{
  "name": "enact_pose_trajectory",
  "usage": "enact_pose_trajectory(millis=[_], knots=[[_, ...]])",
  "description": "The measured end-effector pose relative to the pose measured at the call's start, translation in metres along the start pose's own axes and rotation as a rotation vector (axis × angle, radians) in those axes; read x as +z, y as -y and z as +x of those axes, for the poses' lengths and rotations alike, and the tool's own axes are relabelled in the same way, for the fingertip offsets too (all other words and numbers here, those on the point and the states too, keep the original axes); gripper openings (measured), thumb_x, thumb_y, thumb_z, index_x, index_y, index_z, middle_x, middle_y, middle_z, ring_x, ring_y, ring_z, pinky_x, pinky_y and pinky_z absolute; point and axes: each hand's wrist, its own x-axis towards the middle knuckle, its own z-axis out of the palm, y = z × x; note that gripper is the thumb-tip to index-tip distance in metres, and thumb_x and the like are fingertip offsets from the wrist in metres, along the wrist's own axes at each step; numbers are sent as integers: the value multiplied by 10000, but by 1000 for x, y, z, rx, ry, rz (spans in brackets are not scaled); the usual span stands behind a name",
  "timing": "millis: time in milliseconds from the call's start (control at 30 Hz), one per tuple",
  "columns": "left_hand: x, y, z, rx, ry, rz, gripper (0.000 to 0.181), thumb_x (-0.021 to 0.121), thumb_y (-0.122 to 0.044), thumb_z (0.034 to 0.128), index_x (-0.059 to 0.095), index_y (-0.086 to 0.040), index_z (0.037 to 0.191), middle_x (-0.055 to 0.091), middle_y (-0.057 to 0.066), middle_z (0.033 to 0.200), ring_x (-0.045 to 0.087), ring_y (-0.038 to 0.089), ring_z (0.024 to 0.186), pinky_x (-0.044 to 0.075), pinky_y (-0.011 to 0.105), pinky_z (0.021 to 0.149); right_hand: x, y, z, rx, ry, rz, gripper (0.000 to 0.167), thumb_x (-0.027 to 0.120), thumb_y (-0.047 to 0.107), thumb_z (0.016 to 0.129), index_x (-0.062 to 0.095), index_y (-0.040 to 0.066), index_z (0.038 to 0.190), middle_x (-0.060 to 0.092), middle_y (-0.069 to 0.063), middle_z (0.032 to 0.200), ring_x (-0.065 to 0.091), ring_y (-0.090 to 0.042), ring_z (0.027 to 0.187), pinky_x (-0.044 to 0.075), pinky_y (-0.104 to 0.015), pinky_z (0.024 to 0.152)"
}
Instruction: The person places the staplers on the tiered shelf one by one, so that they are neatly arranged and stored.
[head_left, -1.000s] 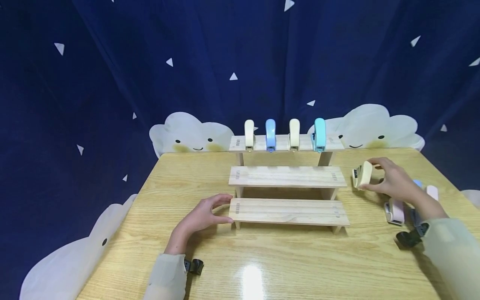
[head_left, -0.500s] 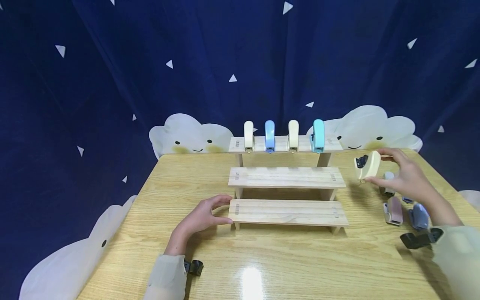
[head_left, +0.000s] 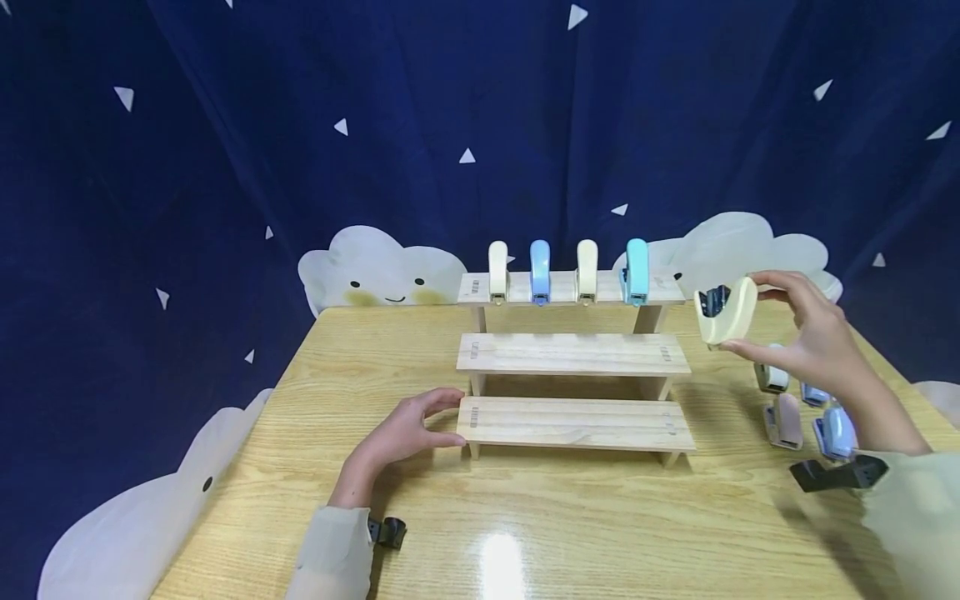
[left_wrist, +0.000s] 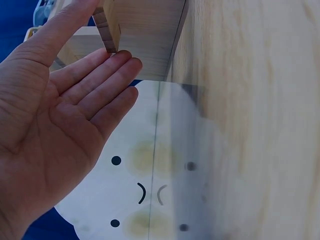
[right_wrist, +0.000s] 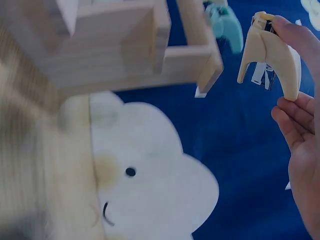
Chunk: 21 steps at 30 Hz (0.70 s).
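A cream stapler (head_left: 735, 312) is pinched between thumb and fingers of my right hand (head_left: 813, 337), held in the air to the right of a three-step wooden rack (head_left: 573, 353). In the right wrist view the cream stapler (right_wrist: 272, 55) shows its dark inner parts, with my right hand (right_wrist: 302, 130) at its two ends. My left hand (head_left: 408, 427) is at the left end of the lowest step, thumb and fingers spread around the corner; in the left wrist view my left hand (left_wrist: 65, 115) has its fingers extended beside the wood. Four staplers, one of them turquoise (head_left: 637, 271), stand on the top step.
On the table (head_left: 600, 525), right of the rack, lie several staplers: a pink one (head_left: 784, 422), a blue one (head_left: 836, 432), a whitish one (head_left: 772, 377) and another blue one (head_left: 813, 395). A dark blue curtain (head_left: 420, 83) hangs behind.
My right hand has lifted the cream stapler up from near the table, and the stapler has tilted. The left hand stays at the rack's end.
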Motion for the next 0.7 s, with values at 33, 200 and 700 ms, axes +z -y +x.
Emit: enact_pose_trajectory(millis=[33,200,700], knots=[[0,0,0,1,0,3,748,815,-314,790,481,-103,1425,550,76,1441,483,294,1374,376,485,1172,1,4,2,-8,0,3,1008,879,-206,382,526,-49,1313,458,309,1240,479,172,1080,340,24,995],[0,0,1,17,0,12,740,809,-310,800,479,-86,1424,559,96,1429,495,309,1361,385,495,1162,9,20,11,-97,-6,35,1016,910,-160,343,537,-81,1285,480,267,1253,485,147,1095,378,0,986],[1,1,0,22,0,10,749,805,-327,800,473,-75,1423,561,113,1425,493,329,1358,372,516,1165,52,73,35,-213,71,44,942,951,8,426,538,-54,1270,593,-146,1156,468,76,1075,405,-20,922]])
